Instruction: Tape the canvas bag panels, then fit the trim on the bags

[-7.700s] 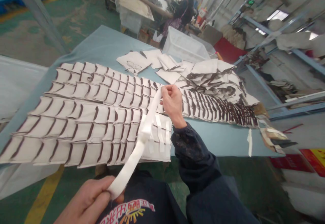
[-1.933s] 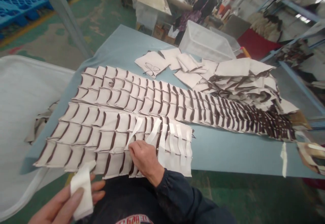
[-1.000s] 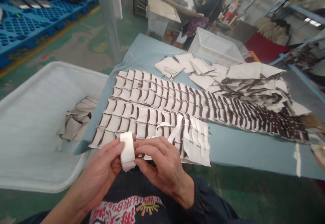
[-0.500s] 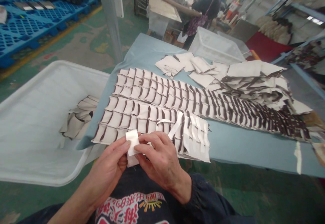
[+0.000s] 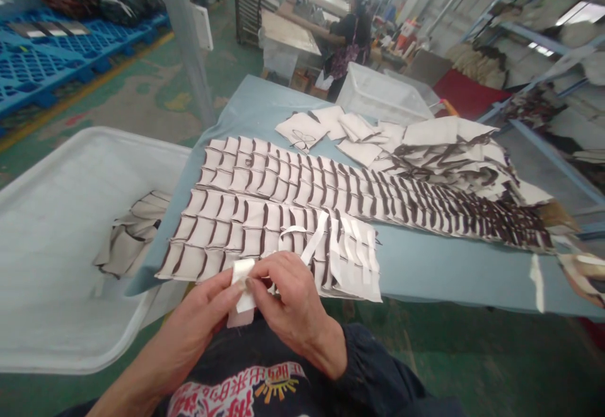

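So both hands are up at the near edge of the table [image 5: 425,278], working one little folded bundle of white strips [image 5: 244,271] just in front of the printed shirt front. The left hand [image 5: 208,307] has its grip closed on the bundle from the left, thumb on top. The right hand [image 5: 295,297] has its grip pinched in tight too, thumb and fingertips on the same bundle. Right behind them, rows of overlapping cream pieces [image 5: 208,231] with dark edges cover a big chunk of the table, with some loose white strips [image 5: 316,239] lying across the right end of the nearest rows. Farther back there's a messy cream pile [image 5: 449,130] near a clear plastic box [image 5: 378,99]. Off to the left, a big white bin [image 5: 61,259] has a few pieces in it.
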Demonstrator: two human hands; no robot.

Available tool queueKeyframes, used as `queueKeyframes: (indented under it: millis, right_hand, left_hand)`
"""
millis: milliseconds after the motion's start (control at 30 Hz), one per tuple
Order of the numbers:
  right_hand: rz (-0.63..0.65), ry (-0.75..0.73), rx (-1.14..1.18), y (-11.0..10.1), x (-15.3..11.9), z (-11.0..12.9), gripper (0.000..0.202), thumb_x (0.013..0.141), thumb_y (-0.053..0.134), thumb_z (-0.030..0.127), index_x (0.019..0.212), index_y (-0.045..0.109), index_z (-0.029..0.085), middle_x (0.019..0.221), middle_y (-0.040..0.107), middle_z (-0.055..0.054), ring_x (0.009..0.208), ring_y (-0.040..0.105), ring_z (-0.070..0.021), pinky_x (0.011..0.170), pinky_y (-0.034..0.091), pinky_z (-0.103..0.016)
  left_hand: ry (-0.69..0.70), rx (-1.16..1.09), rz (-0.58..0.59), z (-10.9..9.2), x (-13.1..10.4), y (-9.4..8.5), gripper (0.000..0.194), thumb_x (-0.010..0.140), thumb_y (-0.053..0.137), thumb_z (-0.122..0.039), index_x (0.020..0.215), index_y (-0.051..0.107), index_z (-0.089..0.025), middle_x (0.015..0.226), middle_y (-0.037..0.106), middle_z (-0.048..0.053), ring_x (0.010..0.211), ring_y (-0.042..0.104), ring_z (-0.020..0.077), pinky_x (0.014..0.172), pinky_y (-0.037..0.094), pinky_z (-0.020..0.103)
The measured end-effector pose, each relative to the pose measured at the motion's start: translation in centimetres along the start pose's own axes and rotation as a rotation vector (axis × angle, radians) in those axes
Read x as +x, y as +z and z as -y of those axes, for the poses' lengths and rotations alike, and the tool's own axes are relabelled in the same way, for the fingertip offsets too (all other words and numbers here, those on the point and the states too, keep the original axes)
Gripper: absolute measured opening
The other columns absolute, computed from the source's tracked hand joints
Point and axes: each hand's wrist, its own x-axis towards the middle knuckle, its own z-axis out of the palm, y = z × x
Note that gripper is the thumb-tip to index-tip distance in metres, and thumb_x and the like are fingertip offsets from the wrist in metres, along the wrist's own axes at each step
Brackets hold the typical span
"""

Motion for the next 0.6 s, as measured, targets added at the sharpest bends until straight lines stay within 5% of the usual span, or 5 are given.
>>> queueKeyframes:
  millis: [233, 400, 600]
  right_hand:
    - [-0.048, 0.202, 0.088, 0.4, -0.3, -0.4, 0.016, 0.107, 0.063, 0.024, 0.092, 0.069, 0.023, 0.081, 0.076, -0.001, 0.073, 0.071, -0.0179, 0.072, 0.054, -0.031]
    - [-0.072, 0.351, 0.151, -0.7, 2.1, -2.5, 0.014, 0.105, 0.061, 0.031, 0.094, 0.065, 0.024, 0.075, 0.071, 0.002, 0.066, 0.069, -0.0162, 0.059, 0.049, -0.026]
    - [-0.024, 0.256, 0.0, -2.0, 7.0, -5.5, 0.017, 0.106, 0.058, 0.036, 0.096, 0.067, 0.024, 0.074, 0.07, 0.002, 0.063, 0.065, -0.0167, 0.065, 0.049, -0.028]
  left_hand:
    - [0.041, 0.151, -0.079, -0.8, -0.5, 1.1, 0.048, 0.084, 0.099, -0.045, 0.126, 0.089, -0.025, 0.096, 0.09, 0.006, 0.097, 0.083, 0.031, 0.09, 0.066, 0.033]
    - [0.037, 0.342, -0.05, 0.2, -0.9, 0.3, 0.052, 0.087, 0.092, -0.064, 0.122, 0.092, -0.026, 0.103, 0.092, 0.011, 0.1, 0.084, 0.0346, 0.087, 0.064, 0.033]
    - [-0.005, 0.442, -0.088, -0.9, -2.7, 0.6, 0.062, 0.093, 0.073, -0.085, 0.098, 0.093, -0.026, 0.081, 0.086, 0.009, 0.074, 0.074, 0.0246, 0.068, 0.054, 0.027]
